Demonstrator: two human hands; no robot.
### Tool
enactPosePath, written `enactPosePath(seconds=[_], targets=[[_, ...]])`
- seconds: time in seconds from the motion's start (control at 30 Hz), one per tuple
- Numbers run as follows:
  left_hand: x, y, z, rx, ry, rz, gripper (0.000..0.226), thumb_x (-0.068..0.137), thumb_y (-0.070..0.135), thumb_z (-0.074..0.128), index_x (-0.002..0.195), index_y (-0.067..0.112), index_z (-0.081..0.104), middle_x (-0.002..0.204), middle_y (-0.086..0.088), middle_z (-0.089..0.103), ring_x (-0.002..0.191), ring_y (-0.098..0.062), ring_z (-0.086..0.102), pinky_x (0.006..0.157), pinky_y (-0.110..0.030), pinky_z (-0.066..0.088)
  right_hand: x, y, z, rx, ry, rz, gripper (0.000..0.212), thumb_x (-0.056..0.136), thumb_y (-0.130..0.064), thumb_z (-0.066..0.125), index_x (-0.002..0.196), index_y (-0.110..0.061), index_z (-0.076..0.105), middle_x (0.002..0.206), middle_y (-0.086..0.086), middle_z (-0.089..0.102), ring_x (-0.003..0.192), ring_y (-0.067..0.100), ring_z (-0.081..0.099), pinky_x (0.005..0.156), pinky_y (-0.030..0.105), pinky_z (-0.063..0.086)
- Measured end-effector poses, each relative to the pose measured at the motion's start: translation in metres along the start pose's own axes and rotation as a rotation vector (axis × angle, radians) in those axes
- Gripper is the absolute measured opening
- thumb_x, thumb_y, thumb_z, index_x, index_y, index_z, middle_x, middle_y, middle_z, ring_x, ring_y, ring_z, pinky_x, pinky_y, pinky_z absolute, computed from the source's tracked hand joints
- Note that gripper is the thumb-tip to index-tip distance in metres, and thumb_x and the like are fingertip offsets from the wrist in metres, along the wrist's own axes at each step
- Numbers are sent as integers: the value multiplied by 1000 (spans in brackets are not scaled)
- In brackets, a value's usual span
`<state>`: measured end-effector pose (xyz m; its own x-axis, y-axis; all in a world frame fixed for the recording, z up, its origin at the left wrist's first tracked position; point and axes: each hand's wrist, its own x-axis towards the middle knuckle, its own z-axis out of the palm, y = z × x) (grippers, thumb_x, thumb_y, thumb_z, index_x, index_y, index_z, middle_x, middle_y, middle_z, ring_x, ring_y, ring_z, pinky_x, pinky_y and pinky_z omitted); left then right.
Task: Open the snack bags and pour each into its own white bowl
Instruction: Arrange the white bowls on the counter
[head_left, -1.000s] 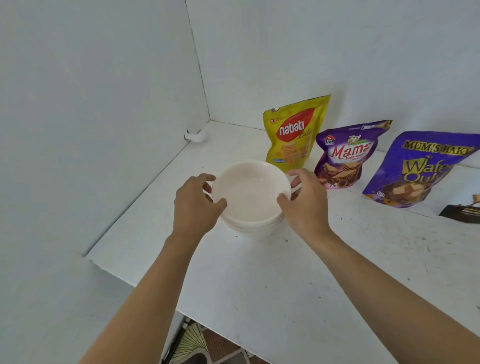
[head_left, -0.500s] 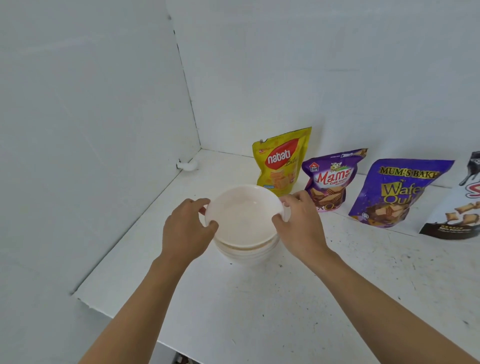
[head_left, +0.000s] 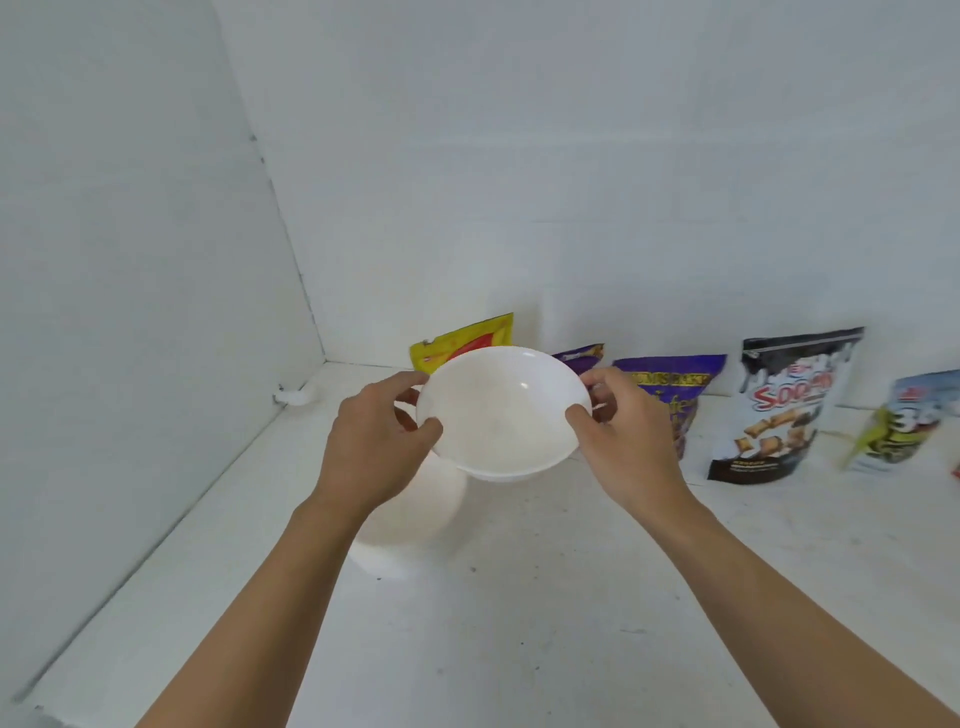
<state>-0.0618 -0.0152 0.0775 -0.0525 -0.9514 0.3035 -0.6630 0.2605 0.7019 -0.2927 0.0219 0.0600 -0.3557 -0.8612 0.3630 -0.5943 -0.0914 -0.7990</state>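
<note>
a white bowl (head_left: 501, 415) is gripped at opposite rim edges by the left hand (head_left: 374, 447) and right hand (head_left: 623, 441), above a blurred bowl stack (head_left: 415, 525) on the bench (head_left: 519, 623).

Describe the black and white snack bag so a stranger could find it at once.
A row of snack bags stands along the back wall on the white table. The black and white bag stands between a large purple bag and a pale blue bag. Only it has a black top strip.

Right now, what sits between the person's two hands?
In the head view, an empty white bowl, gripped at its rim by the left hand and the right hand; another blurred white bowl lies below.
</note>
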Motion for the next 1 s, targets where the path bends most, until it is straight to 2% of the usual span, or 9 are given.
enactPosePath(seconds=[0.1, 0.13, 0.23, 0.3, 0.47, 0.6, 0.77, 0.9, 1.0], targets=[[-7, 23, 34, -25, -48, 34, 46, 81, 18, 74, 126, 26, 66, 103, 5, 67, 80, -11, 65, 80, -33, 55, -7, 24, -34, 28, 10, 67, 23, 84, -14, 66, 105, -23, 62, 89, -11, 66, 84, 9, 64, 65, 37, 61], [-10, 28, 47, -33, -65, 48, 45, 82, 17, 75, 126, 25, 66, 102, 6, 66, 80, -11, 64, 78, -31, 53, -10, 32, -44, 29, 8, 87, 22, 85, -13, 67, 104, -24, 61, 90, -13, 65, 85, 9, 64, 65, 34, 61], [-23, 38, 87, -60, -115, 68, 43, 83, 16, 75, 124, 24, 66, 105, 7, 69, 79, -10, 63, 77, -32, 55, -20, 61, -66, -22, 5, 137, 23, 86, -11, 66, 107, -20, 61, 97, -6, 65, 84, 7, 62, 55, 10, 49], [-33, 38, 114, -58, -149, 53, 47, 84, 16, 76, 129, 22, 64, 111, 3, 70, 78, -11, 62, 78, -34, 58, -29, 83, -74, -33, -10, 203, 23, 87, -10, 65, 107, -21, 59, 97, -5, 63, 81, 6, 61, 54, 9, 45], [-52, 30, 166, 1, -219, 1, 50, 86, 18, 76, 134, 20, 61, 120, 0, 69, 71, -6, 59, 75, -26, 53, -48, 132, -76, -40, -50, 328, 26, 89, -10, 66, 113, -18, 59, 107, 0, 65, 94, 15, 62, 59, 7, 43], [-60, 16, 186, 28, -259, -27, 51, 85, 20, 76, 135, 20, 61, 120, 1, 69, 70, -2, 60, 81, -32, 57, -55, 153, -71, -56, -71, 388, 32, 91, -13, 66, 121, -16, 59, 119, 4, 67, 94, 13, 58, 63, 8, 44], [-64, 7, 199, 54, -270, -51, 54, 85, 20, 77, 136, 20, 61, 122, 0, 69, 69, -3, 61, 84, -36, 59, -58, 169, -64, -99, -111, 414, 31, 92, -10, 64, 122, -13, 57, 122, 8, 66, 92, 14, 57, 65, 9, 46], [-66, 3, 204, 69, -283, -64, 54, 85, 20, 77, 137, 22, 60, 123, 0, 69, 72, -7, 63, 83, -36, 58, -58, 170, -60, -112, -128, 454, 37, 93, -13, 65, 128, -15, 56, 128, 6, 64, 95, 13, 55, 88, 32, 56], [-68, 0, 206, 60, -289, -70, 54, 84, 20, 77, 136, 22, 60, 122, -1, 70, 72, -9, 65, 85, -38, 59, -58, 174, -58, -118, -139, 465, 38, 93, -14, 66, 129, -16, 56, 127, 6, 65, 94, 13, 55, 89, 32, 55]])
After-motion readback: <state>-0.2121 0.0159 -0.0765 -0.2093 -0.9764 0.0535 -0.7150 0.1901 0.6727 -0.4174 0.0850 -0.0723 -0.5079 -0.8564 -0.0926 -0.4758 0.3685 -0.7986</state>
